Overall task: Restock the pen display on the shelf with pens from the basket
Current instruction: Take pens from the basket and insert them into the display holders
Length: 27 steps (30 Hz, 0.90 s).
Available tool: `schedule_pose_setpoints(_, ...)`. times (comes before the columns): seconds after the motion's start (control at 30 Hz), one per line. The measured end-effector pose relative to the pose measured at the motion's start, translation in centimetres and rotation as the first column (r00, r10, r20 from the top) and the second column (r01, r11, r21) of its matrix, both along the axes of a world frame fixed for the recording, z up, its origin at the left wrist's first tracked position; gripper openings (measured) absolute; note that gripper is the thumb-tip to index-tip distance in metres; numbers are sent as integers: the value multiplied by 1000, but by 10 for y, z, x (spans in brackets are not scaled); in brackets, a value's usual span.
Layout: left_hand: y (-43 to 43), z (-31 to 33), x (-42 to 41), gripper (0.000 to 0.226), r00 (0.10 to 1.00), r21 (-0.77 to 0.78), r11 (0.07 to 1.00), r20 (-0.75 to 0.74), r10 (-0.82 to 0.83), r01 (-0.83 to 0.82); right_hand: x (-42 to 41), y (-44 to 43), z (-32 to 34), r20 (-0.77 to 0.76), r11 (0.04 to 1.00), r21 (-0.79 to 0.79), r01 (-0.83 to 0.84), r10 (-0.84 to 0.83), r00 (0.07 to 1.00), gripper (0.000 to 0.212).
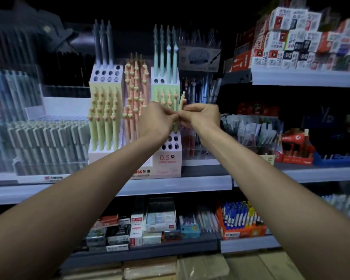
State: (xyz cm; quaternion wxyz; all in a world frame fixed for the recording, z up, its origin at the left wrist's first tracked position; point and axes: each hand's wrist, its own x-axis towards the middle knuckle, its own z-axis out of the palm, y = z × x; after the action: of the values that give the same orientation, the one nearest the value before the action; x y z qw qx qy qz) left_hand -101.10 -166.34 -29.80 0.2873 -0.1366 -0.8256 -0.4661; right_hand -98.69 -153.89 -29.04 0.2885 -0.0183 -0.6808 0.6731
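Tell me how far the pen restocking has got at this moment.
Partly done. The yellow column and the pink column of the display stand look full in their lower rows. In hand: the left hand and right hand both pinch one pale green pen in front of the green column. Left: empty holes at the lower right and more along the top rows. The basket is out of view.

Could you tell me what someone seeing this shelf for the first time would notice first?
Probably the two hands, left hand and right hand, meeting mid-frame around one pale green pen held upright. Just behind them stands the pastel pen display, yellow, pink and green pens in tiers, with empty holes at its lower right.
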Motion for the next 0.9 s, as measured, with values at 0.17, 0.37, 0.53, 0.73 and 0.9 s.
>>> schedule_pose_setpoints(0.17, 3, 1, 1, 13, 999, 9, 999, 11, 33, -33, -12, -1, 0, 32, 994, 63, 90, -92, 995, 17)
schedule_pose_setpoints(0.37, 8, -3, 1, 17, 994, 52, 994, 64, 92, -95, -25, -6, 11, 101, 963, 175, 203, -223, 970, 28)
schedule_pose_setpoints(0.53, 5, -11, 1, 13, 990, 74, 993, 114, 87, -96, -31, -10, 5, 146, 954, 200, 225, -256, 956, 33)
schedule_pose_setpoints(0.73, 8, 1, 3, 20, 983, -50, 990, 120, 140, -134, -28, -9, 5, 95, 942, 238, 235, -263, 960, 22)
schedule_pose_setpoints(0.9, 1, 4, 2, 17, 986, -77, 991, 117, 119, -110, -22, -11, 1, 34, 923, 287, 256, -276, 960, 18)
